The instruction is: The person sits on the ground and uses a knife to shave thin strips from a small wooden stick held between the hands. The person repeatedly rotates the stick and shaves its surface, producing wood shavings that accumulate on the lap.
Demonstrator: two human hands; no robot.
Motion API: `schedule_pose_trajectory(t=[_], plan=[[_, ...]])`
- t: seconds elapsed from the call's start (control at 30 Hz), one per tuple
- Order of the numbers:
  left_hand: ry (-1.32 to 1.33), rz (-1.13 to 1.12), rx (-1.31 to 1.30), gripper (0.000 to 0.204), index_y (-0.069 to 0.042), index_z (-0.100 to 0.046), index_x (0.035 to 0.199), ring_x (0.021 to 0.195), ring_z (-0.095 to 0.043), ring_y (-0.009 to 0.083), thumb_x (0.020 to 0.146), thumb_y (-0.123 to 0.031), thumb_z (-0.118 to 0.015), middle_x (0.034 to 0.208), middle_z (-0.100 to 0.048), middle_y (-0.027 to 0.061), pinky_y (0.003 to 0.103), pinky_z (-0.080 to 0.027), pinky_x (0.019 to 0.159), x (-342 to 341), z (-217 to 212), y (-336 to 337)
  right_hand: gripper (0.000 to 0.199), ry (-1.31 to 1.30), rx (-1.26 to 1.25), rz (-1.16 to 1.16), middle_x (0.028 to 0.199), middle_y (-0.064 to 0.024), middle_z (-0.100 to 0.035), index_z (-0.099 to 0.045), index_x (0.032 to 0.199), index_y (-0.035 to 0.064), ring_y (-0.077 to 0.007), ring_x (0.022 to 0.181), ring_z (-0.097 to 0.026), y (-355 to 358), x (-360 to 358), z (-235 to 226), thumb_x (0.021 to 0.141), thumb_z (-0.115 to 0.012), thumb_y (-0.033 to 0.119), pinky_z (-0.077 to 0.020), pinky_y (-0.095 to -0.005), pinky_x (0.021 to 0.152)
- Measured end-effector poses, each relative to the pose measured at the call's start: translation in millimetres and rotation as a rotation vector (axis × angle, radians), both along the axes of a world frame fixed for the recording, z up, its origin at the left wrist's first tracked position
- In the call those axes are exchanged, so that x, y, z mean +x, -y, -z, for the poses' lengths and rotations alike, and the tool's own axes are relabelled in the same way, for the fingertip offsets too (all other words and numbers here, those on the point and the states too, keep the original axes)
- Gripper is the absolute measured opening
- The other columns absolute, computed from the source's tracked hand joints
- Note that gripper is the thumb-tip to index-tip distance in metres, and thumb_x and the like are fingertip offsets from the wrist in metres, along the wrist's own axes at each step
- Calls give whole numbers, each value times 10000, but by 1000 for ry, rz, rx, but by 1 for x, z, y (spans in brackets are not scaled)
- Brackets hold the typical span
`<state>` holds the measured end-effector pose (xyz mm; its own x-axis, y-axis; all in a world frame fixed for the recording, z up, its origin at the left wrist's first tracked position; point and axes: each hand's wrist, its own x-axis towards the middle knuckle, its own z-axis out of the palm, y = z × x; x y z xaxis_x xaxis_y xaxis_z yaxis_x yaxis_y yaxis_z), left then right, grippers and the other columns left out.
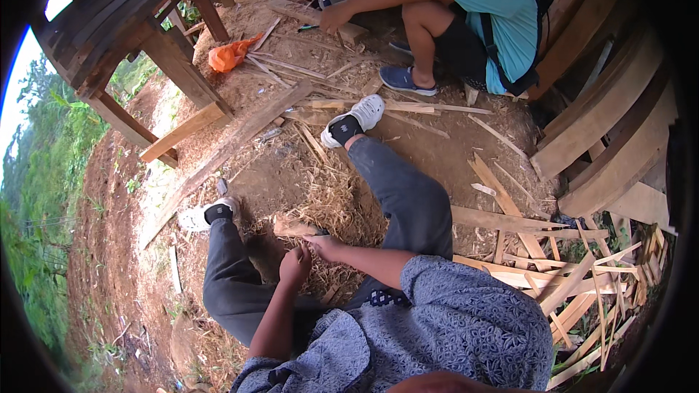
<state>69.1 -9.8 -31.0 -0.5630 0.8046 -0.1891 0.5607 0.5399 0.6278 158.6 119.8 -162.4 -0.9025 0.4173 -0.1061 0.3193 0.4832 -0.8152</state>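
Note:
My left hand (295,266) is closed, its fingers drawn together in front of my lap. Close beside it, almost touching, is my right hand (325,247), also closed. Whatever lies between the fingers is too small to make out. Just beyond the hands a pale wooden block (293,228) rests among curly wood shavings (331,200). My legs, in grey trousers, are spread to either side of it.
A long plank (218,160) lies diagonally at left, near a wooden bench (156,36). An orange plastic bag (231,54) is beyond it. A co-worker in a turquoise shirt (495,0) sits far right. Split wood strips (568,284) pile at right, below stacked boards (604,124).

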Motion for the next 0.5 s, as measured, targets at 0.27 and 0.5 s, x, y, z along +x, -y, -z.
schedule_pose_trajectory(t=[0.27,0.5], plan=[[147,-76,-60,472,-1,-671,834,708,-678,409,1062,-365,-477,712,-665,208,500,-509,672,-24,-20,11,515,186,-64,-31,1256,-220,-670,-500,1512,256,-401,1097,-670,11,-17,-28,1008,-429,184,-530,-485,936],[349,-115,-41,451,-24,-705,890,776,-673,448,1069,-356,-458,783,-678,238,511,-512,683,-42,-11,16,573,-260,-172,-73,1352,-222,-630,-478,1527,116,-370,1221,-641,36,-8,-78,965,-483,8,-515,-426,1001]])
